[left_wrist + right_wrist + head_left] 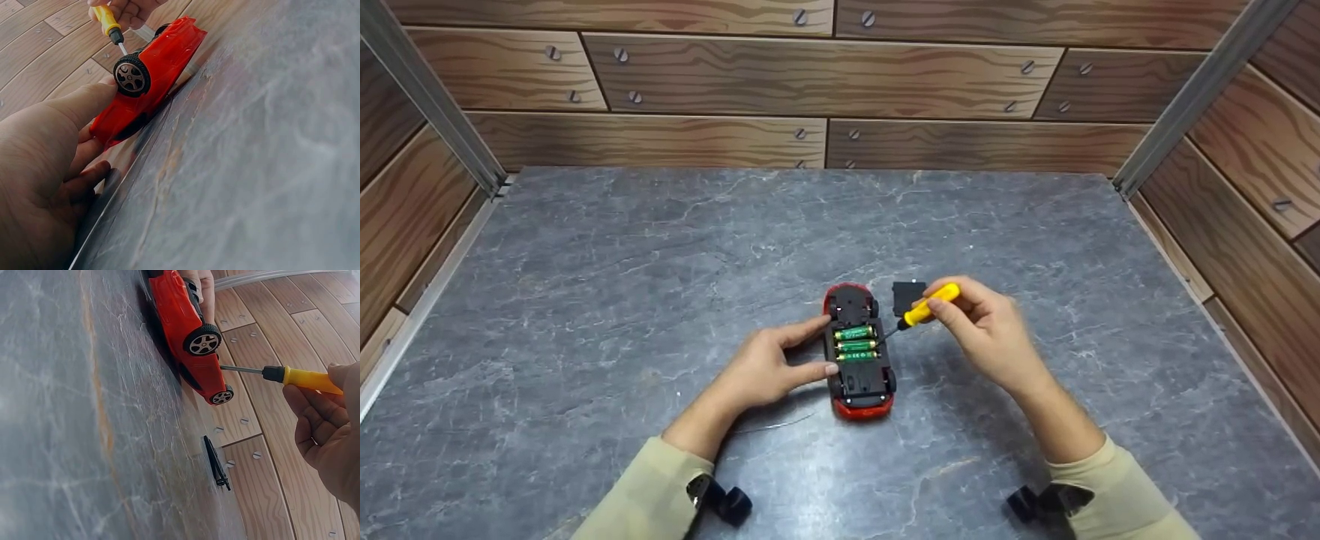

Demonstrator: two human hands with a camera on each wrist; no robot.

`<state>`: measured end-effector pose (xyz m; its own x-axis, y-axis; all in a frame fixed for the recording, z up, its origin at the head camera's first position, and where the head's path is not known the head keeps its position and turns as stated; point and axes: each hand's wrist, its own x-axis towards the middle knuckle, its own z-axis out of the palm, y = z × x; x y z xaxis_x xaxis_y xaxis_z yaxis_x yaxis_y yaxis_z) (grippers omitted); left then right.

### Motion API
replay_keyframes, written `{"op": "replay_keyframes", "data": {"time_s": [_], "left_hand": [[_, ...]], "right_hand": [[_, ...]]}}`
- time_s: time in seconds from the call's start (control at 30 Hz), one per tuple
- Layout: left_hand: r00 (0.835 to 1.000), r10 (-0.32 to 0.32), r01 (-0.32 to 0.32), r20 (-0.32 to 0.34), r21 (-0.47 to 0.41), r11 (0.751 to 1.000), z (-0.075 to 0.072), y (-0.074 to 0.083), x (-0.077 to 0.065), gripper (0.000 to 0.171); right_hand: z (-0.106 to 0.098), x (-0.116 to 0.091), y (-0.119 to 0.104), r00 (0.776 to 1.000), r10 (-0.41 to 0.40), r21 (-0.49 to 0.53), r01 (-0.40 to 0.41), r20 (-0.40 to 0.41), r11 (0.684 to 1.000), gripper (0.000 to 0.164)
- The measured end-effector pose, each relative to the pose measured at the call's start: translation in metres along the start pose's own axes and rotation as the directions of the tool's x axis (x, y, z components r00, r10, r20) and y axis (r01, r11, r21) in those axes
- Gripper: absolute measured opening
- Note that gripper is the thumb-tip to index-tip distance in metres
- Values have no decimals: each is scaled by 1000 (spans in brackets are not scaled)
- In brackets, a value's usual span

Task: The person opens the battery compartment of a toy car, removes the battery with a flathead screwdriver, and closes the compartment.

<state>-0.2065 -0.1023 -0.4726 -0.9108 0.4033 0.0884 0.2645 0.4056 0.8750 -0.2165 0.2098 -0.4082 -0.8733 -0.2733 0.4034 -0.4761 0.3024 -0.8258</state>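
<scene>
Well, right grip (988, 334) pinches yellow screwdriver (921, 313)

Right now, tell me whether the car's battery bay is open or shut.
Open: three green batteries show in the upturned red car, and a black cover lies beside it.

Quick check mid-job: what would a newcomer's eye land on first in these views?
Probably the red toy car, upside down on the grey table, with three green batteries showing in its underside and the left hand touching its side. Next, the yellow-handled screwdriver, held in the right hand with its shaft slanting towards the batteries. A flat black panel lies to the car's right, partly hidden.
</scene>
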Motion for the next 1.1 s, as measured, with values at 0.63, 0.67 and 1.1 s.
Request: {"op": "replay_keyframes", "data": {"time_s": [0.63, 0.67, 1.1], "left_hand": [[1000, -17, 17, -3, 5, 1000, 1, 1, 1, 75], [1000, -18, 18, -3, 3, 1000, 1, 1, 1, 75], [998, -60, 60, 5, 13, 998, 1, 3, 1, 76]], "right_hand": [[2, -1, -3, 999, 31, -24, -30, 29, 999, 10], [2, -1, -3, 999, 34, -14, -34, 28, 999, 10], [-1, 0, 7, 996, 87, 129, -91, 31, 988, 11]]}}
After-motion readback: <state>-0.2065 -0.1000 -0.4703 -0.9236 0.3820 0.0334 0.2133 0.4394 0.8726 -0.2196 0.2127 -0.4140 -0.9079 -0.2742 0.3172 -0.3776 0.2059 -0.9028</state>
